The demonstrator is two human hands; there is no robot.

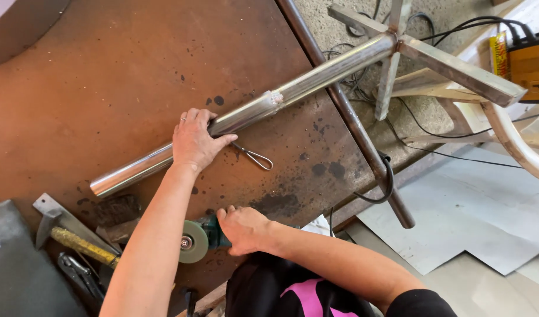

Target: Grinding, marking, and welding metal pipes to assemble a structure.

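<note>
My left hand [194, 142] lies over a long shiny steel pipe [293, 88], fingers curled on top and thumb against its near side, pressing it onto the rusty steel tabletop [105, 88]. The pipe runs diagonally, and its far end joins a cross of square steel tubes [457, 67] that hangs past the table edge. My right hand [244, 230] grips the body of a green angle grinder. Its greenish disc [193, 241] rests low on the table near my left forearm, apart from the pipe.
A bent wire loop [254, 157] lies beside the pipe. A chipping hammer [64, 226] and pliers [81, 276] sit at the lower left. A rusty round bar [351, 123] follows the table edge. An orange welding machine [531, 67], cables and grey metal sheets [469, 223] lie beyond.
</note>
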